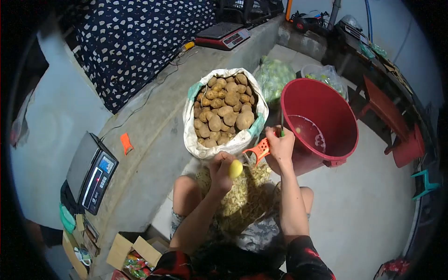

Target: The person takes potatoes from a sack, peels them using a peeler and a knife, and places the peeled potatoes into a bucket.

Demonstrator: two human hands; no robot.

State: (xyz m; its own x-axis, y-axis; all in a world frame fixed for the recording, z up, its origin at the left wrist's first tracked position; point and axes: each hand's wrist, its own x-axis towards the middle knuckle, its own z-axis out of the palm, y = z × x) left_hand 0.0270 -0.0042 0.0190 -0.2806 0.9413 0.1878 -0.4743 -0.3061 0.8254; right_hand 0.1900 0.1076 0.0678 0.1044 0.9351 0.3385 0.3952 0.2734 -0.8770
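My left hand (221,171) is closed around a peeled, pale yellow potato (235,169), whose smooth end sticks out toward the right. In my right hand (282,143) is an orange peeler (259,150), its head pointing left toward the potato but apart from it. A bit of green and a thin dark blade-like shape also show at the top of that hand; I cannot tell exactly what they are. Below both hands, a heap of potato peelings (242,198) lies between the knees. Just beyond them stands an open white sack (190,135) full of unpeeled potatoes (224,109).
A large red bucket (345,100) with foamy liquid stands at the right. Behind it are bags of green produce (274,77). Scales (95,179) sit on the concrete ledge (154,126) at left, near another orange peeler (126,143). An open cardboard box (120,249) is lower left.
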